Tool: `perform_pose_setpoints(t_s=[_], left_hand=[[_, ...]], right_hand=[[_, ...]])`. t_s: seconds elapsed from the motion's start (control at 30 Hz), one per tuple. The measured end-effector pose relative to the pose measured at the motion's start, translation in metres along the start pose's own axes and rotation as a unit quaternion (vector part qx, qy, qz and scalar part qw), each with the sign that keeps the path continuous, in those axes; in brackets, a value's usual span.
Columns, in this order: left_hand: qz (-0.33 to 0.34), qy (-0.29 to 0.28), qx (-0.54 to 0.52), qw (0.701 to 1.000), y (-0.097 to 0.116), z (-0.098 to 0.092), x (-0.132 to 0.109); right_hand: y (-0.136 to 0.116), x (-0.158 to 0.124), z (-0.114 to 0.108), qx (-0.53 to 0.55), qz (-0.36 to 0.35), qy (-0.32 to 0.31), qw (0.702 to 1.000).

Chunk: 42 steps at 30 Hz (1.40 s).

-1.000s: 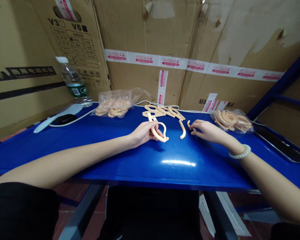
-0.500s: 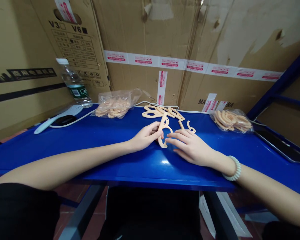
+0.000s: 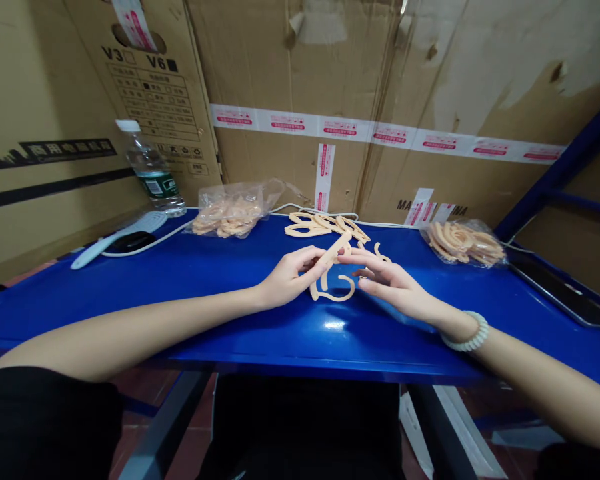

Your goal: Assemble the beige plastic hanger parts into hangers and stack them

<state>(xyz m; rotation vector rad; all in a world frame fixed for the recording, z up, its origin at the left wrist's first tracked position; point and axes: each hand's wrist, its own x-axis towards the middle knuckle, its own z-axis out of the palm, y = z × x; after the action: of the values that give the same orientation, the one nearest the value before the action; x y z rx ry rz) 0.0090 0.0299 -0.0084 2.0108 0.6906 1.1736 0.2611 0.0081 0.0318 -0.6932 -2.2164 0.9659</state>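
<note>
With our left hand (image 3: 295,277) we pinch a beige hooked piece (image 3: 333,251) above the middle of the bench (image 3: 260,337), between its front and rear edges. Our right hand (image 3: 400,288) keeps the thumb apart, and its fingertips meet the upper end of this piece; we cannot tell if they grip it. Near the rear edge we see loose beige frames (image 3: 307,232). A bag of beige parts (image 3: 230,215) lies toward the left rear corner.

We've got 1 left hand (image 3: 289,277) and 1 right hand (image 3: 397,287), 1 bracelet (image 3: 473,333), 1 hanger (image 3: 336,249), at least 2 loose pieces (image 3: 377,249), 1 pile of frames (image 3: 359,230), 2 bags (image 3: 230,213), 1 bottle (image 3: 153,170), 1 table (image 3: 260,333)!
</note>
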Motion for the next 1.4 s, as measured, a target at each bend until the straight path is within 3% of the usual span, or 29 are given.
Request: perform_pose_setpoints(t_s=[0.2,0.3,0.37,0.43,0.5,0.6,0.7,0.8,1.0,1.23,1.33,1.4], left_hand=[[0.007,0.031,0.077,0.997,0.003,-0.001,-0.001],[0.044,0.052,0.149,0.986,0.003,-0.001,-0.001],[0.074,0.053,0.203,0.975,0.001,-0.001,-0.001],[0.093,0.044,0.271,0.957,-0.003,-0.001,-0.002],[0.127,0.024,0.360,0.924,-0.006,-0.001,-0.003],[0.225,-0.005,0.486,0.845,-0.008,-0.001,-0.005],[0.290,-0.013,0.555,0.779,-0.004,0.000,-0.004],[0.318,-0.009,0.580,0.750,0.002,0.001,-0.002],[0.346,0.005,0.587,0.732,0.008,0.004,-0.001],[0.345,-0.001,0.602,0.720,0.014,0.004,-0.004],[0.302,-0.036,0.597,0.742,0.015,0.005,-0.005],[0.232,-0.069,0.578,0.779,0.013,0.006,-0.005]], right_hand=[[0.005,0.003,-0.002,0.091,0.039,0.105,0.990],[0.008,0.005,0.000,0.109,0.064,0.158,0.979],[0.010,0.006,0.002,0.105,0.082,0.158,0.978],[0.012,0.005,0.003,0.093,0.099,0.113,0.984],[0.012,0.004,0.006,0.079,0.115,0.042,0.989],[0.007,0.001,0.011,0.081,0.142,-0.040,0.986],[0.003,0.000,0.016,0.103,0.158,-0.058,0.980],[0.005,0.002,0.018,0.110,0.170,-0.055,0.978],[0.004,0.002,0.021,0.039,0.176,-0.029,0.983],[0.000,-0.002,0.022,-0.149,0.055,0.026,0.987],[0.002,-0.004,0.023,-0.208,0.000,0.047,0.977],[0.003,-0.005,0.023,-0.241,-0.026,0.041,0.969]])
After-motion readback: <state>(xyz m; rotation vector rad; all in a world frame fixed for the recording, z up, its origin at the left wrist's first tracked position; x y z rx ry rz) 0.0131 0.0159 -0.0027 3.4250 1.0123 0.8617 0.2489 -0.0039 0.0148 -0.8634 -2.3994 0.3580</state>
